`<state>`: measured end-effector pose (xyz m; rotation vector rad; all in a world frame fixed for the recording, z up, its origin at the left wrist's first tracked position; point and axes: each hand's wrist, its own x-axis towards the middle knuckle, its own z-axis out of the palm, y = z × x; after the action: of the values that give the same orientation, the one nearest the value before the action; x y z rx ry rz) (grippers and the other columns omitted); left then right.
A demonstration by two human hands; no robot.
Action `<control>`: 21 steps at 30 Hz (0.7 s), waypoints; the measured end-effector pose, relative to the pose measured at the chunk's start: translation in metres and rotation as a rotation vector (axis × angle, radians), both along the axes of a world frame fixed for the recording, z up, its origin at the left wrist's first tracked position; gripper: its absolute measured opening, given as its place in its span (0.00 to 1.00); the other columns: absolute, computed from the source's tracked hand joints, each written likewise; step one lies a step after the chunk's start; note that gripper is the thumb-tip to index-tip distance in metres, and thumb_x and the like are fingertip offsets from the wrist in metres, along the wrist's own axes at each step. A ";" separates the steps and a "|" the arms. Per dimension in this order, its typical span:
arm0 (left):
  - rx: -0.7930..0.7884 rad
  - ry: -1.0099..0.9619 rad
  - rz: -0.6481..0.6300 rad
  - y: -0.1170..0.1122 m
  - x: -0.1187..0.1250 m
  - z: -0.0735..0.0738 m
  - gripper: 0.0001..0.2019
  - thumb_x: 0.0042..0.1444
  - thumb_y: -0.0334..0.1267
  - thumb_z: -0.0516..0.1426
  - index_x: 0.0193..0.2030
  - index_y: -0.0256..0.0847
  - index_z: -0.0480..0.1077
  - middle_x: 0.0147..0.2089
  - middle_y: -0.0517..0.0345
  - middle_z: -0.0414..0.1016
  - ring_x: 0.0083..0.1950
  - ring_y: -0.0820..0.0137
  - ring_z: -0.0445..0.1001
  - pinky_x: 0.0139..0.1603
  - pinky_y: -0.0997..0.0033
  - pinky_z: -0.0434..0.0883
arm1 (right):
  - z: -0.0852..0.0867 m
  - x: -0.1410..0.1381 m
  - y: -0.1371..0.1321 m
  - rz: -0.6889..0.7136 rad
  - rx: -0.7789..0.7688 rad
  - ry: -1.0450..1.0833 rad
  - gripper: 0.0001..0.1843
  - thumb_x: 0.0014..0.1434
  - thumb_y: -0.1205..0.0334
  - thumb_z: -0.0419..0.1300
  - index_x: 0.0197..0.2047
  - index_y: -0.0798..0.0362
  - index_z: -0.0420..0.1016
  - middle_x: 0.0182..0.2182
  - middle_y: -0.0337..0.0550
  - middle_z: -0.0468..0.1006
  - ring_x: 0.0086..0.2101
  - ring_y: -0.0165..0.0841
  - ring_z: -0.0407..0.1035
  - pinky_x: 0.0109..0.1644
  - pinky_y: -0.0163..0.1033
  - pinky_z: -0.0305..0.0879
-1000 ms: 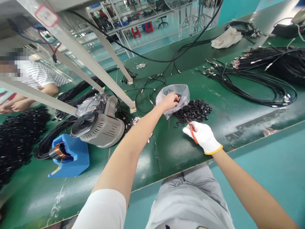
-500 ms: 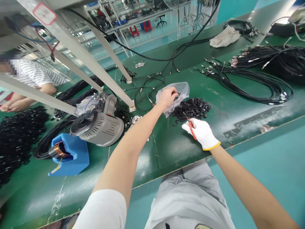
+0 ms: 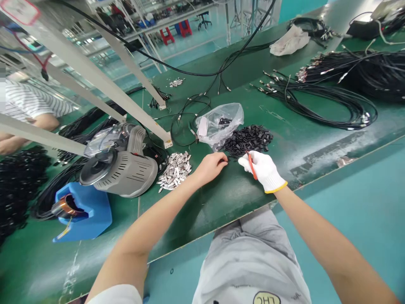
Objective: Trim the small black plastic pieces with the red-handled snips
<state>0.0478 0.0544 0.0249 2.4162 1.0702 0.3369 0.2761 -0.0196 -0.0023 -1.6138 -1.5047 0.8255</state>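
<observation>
My bare left hand (image 3: 212,167) rests low over the table at the near left edge of a pile of small black pieces (image 3: 249,139). Its fingers are curled together, and whatever may be between them is hidden. In a white glove with a yellow cuff, my right hand (image 3: 261,168) is closed on a slim red-handled tool (image 3: 252,164), whose exact kind I cannot make out. The tool's upper end points at the near side of the pile. Behind the pile lies an open clear plastic bag (image 3: 218,122) with some black pieces inside.
Left of my left hand is a heap of silver metal connectors (image 3: 175,171). A grey tape dispenser (image 3: 126,173) and a blue holder (image 3: 98,211) with a roll stand further left. Black cable bundles (image 3: 332,105) lie at right. Across the table sits another person (image 3: 34,101).
My left hand has come out of the plastic bag and moved down toward me, beside the black pile. My right hand keeps its hold on the red-handled tool. The view has shifted slightly.
</observation>
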 end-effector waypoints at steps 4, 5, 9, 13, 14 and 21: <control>0.072 0.069 -0.005 -0.004 0.004 -0.022 0.06 0.67 0.34 0.55 0.45 0.42 0.73 0.44 0.52 0.80 0.45 0.63 0.77 0.48 0.63 0.72 | 0.000 -0.002 0.000 -0.003 -0.012 0.035 0.20 0.60 0.38 0.61 0.33 0.47 0.75 0.26 0.39 0.80 0.29 0.35 0.72 0.34 0.38 0.63; 0.097 0.058 0.011 -0.001 0.008 -0.026 0.06 0.67 0.33 0.54 0.45 0.41 0.73 0.44 0.52 0.79 0.46 0.62 0.77 0.49 0.62 0.72 | 0.001 -0.003 0.000 -0.007 -0.014 0.041 0.20 0.60 0.38 0.61 0.33 0.47 0.75 0.26 0.39 0.79 0.29 0.35 0.72 0.33 0.38 0.63; 0.125 -0.094 0.018 0.018 0.026 -0.033 0.07 0.66 0.31 0.54 0.44 0.40 0.74 0.46 0.50 0.79 0.49 0.62 0.77 0.54 0.61 0.72 | 0.004 -0.004 -0.002 -0.019 -0.017 0.053 0.20 0.60 0.38 0.62 0.33 0.46 0.75 0.25 0.39 0.79 0.28 0.34 0.71 0.32 0.38 0.62; -0.104 -0.447 0.147 0.018 0.028 -0.026 0.09 0.65 0.32 0.55 0.47 0.39 0.76 0.42 0.53 0.79 0.42 0.69 0.77 0.48 0.66 0.74 | 0.006 -0.003 -0.003 -0.014 -0.019 0.050 0.21 0.59 0.37 0.62 0.33 0.47 0.75 0.25 0.38 0.79 0.27 0.33 0.71 0.32 0.37 0.62; -0.223 -0.541 0.187 0.014 0.025 -0.023 0.09 0.64 0.33 0.56 0.49 0.38 0.76 0.39 0.55 0.79 0.37 0.72 0.76 0.44 0.69 0.74 | 0.006 -0.003 -0.003 -0.012 -0.021 0.052 0.21 0.59 0.37 0.62 0.33 0.47 0.75 0.25 0.38 0.79 0.27 0.33 0.71 0.32 0.37 0.62; -0.848 -0.925 0.338 -0.035 -0.011 -0.010 0.21 0.52 0.41 0.71 0.46 0.36 0.69 0.35 0.52 0.83 0.31 0.69 0.82 0.38 0.67 0.78 | 0.000 -0.005 -0.001 -0.013 -0.050 0.111 0.22 0.58 0.36 0.63 0.34 0.48 0.75 0.26 0.38 0.79 0.28 0.33 0.70 0.33 0.37 0.63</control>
<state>0.0371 0.0193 0.0149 1.1068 0.8878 0.8078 0.2708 -0.0208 -0.0023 -1.5854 -1.4044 0.9370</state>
